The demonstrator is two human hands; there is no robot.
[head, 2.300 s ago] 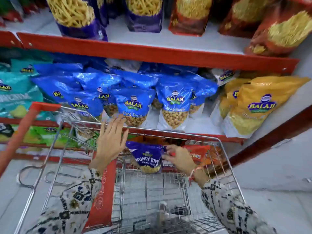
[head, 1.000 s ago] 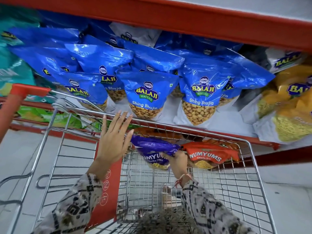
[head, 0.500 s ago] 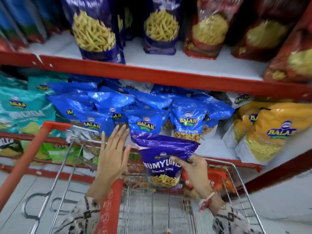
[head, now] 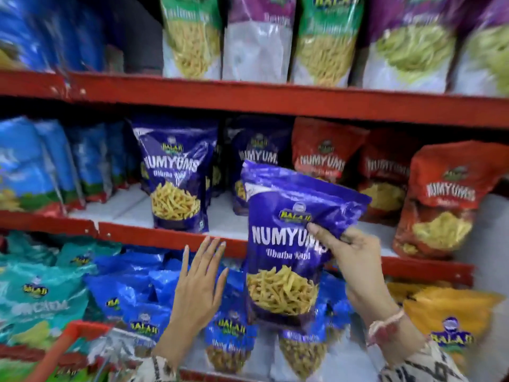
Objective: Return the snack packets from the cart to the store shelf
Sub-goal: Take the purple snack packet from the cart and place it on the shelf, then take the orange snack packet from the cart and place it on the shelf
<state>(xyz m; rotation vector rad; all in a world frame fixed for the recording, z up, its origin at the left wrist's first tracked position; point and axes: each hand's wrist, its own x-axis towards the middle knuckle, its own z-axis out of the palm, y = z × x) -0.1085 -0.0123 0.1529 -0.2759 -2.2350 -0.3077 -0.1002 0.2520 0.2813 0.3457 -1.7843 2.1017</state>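
My right hand (head: 349, 255) grips a purple Numyums snack packet (head: 286, 244) by its right side and holds it upright in front of the middle shelf (head: 170, 238). Matching purple Numyums packets (head: 176, 175) stand on that shelf just behind and to the left. My left hand (head: 198, 288) is raised with fingers spread, empty, left of the held packet and in front of the shelf's red edge. Only a corner of the cart (head: 71, 343) with its red handle shows at the bottom left.
Red Numyums packets (head: 440, 199) fill the right of the middle shelf, blue packets (head: 55, 164) its left. Blue Balaji bags (head: 228, 334), teal bags (head: 35, 296) and yellow bags (head: 451, 321) crowd the lower shelf. Green and purple packets (head: 325, 37) line the top shelf.
My right hand has lifted the purple packet out of the cart up to the level of the middle shelf. The view has tilted upward, and my left hand has risen off the cart rim.
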